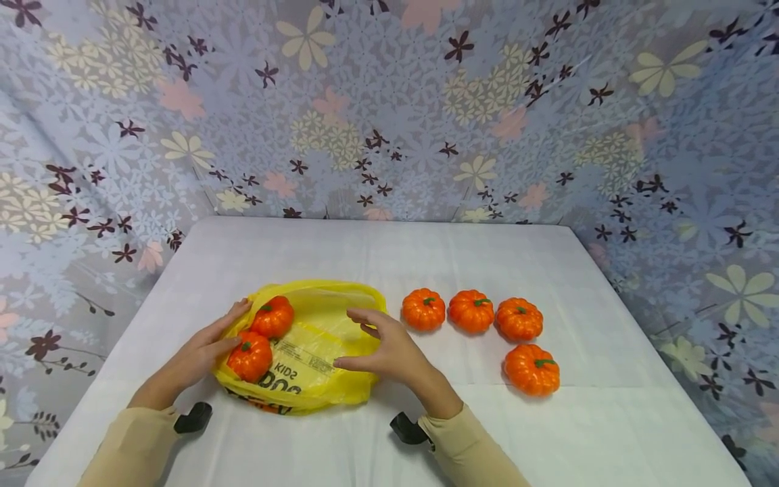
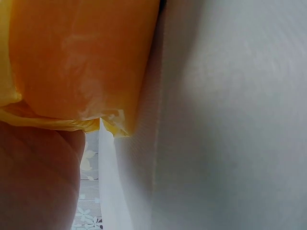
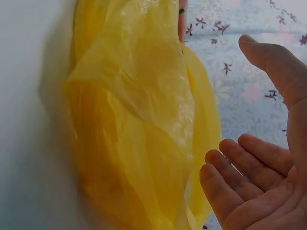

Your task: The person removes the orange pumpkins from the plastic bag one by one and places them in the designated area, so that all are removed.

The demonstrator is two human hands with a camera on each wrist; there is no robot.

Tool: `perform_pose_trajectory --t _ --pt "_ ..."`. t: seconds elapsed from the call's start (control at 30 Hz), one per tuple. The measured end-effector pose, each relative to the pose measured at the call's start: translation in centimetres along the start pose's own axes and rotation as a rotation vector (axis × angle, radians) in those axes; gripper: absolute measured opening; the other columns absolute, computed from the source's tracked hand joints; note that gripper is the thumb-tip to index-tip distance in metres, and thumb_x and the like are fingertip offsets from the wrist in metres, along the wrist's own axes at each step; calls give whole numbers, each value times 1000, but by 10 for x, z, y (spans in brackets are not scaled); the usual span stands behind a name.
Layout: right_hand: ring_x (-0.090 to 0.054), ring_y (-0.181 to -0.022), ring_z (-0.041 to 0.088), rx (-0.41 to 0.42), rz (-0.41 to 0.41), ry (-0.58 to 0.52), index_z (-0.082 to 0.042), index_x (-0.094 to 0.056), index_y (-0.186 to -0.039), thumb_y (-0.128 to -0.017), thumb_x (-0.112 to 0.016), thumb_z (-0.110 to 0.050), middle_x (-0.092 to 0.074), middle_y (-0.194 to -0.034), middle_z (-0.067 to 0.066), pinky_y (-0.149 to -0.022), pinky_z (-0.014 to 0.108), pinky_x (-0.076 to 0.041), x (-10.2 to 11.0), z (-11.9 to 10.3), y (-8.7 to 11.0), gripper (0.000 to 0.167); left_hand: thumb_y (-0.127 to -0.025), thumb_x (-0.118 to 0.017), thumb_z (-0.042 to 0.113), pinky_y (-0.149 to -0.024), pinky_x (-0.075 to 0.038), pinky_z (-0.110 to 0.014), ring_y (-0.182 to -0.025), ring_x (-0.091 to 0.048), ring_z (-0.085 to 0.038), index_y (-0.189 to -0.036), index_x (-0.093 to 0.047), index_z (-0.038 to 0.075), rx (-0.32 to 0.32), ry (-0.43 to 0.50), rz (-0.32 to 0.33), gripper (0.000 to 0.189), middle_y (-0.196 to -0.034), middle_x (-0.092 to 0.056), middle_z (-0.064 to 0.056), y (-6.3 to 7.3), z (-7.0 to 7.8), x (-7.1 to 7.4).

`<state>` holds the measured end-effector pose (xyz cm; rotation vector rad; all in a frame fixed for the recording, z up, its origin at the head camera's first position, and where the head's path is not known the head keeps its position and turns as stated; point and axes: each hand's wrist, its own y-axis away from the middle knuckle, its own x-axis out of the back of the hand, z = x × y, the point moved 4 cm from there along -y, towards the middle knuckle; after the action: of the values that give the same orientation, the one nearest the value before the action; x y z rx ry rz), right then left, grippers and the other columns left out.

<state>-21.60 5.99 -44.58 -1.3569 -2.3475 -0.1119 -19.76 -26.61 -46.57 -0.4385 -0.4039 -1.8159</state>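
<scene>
A yellow plastic bag (image 1: 328,392) with dark printing lies with its mouth spread wide, left of the table's middle. Inside it, at the left, sit two small orange toy pumpkins: one pumpkin (image 1: 275,316) behind, the other pumpkin (image 1: 249,357) nearer me. My left hand (image 1: 203,348) rests along the bag's left side, fingers fairly straight and thumb at the rim beside the nearer pumpkin. At the right part of the mouth hovers my right hand (image 1: 389,348), thumb and fingers apart, holding nothing. The right wrist view shows that hand's spread fingers (image 3: 244,167) beside the yellow plastic.
To the bag's right stand three more pumpkins in a row: a left one (image 1: 423,310), a middle one (image 1: 471,311) and a right one (image 1: 519,319). Another pumpkin (image 1: 532,370) sits in front of the right one. A white cloth covers the table (image 1: 377,250); flowered fabric (image 1: 389,122) hangs behind.
</scene>
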Motion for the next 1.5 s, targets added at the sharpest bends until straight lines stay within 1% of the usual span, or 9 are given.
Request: perform_pose_trajectory --t 0.2,0.33,0.47,0.6,0.83,1.03,1.23,1.37,1.5 --pt "-50 -133 23 0 -23 15 -6 -53 -143 -75 -91 -27 -53 -146 8 -109 30 -42 -9 -1 -6 81 -104 -47 12 -114 -2 -71 -151 -1 -41 -160 -27 10 -22 3 1 60 -167 -8 -16 0 1 -2" --pt "-50 -133 24 6 -44 28 -6 -52 -144 -76 -91 -29 -52 -147 12 -109 28 -41 -16 -1 -12 82 -104 -47 13 -114 -2 -71 -152 -1 -41 -161 -26 11 -8 -4 5 60 -167 -7 -15 1 1 -1" --pt "-50 -133 24 8 -70 47 -5 -51 -145 -77 -89 -33 -51 -147 12 -109 28 -41 -25 -2 -18 83 -104 -47 13 -113 -3 -72 -151 -1 -42 -161 -26 12 11 -12 8 61 -167 -7 -16 2 0 0" --pt "-50 -133 23 0 -105 73 -4 -51 -146 -78 -89 -35 -51 -147 11 -109 29 -41 -35 -4 -24 84 -104 -47 13 -113 -3 -73 -151 -1 -42 -161 -25 12 8 -7 5 61 -167 -7 -16 3 0 0" --pt "-52 -131 19 1 -147 156 -3 -52 -145 -78 -87 -41 -54 -145 8 -108 30 -43 -53 -8 -32 85 -104 -48 14 -113 -3 -72 -151 -2 -43 -160 -28 9 -17 -13 10 60 -167 -8 -17 2 -2 -1" --pt "-53 -130 18 -13 -164 163 -2 -52 -145 -78 -87 -42 -54 -145 7 -106 30 -45 -68 -10 -39 86 -104 -48 14 -113 -3 -72 -151 -2 -43 -159 -28 6 -32 -20 14 59 -166 -9 -18 1 -1 -1" --pt "-55 -127 18 -33 -176 185 -8 -52 -146 -78 -85 -48 -55 -143 2 -103 28 -47 -85 -12 -48 85 -104 -47 14 -112 -2 -74 -151 -1 -44 -160 -27 8 -36 -38 9 59 -167 -9 -18 1 -1 1" --pt "-56 -124 15 -15 -185 215 -11 -55 -144 -78 -83 -53 -56 -140 -2 -101 27 -48 -96 -12 -54 83 -104 -47 14 -112 -2 -75 -151 -2 -44 -160 -28 8 -42 -38 7 59 -166 -9 -18 1 -1 1" --pt "-54 -126 13 7 -182 219 -12 -57 -142 -78 -82 -54 -57 -140 -5 -103 27 -46 -105 -14 -56 80 -104 -48 15 -111 -2 -75 -151 -2 -44 -160 -28 9 -27 -39 4 59 -167 -10 -17 2 -2 1"
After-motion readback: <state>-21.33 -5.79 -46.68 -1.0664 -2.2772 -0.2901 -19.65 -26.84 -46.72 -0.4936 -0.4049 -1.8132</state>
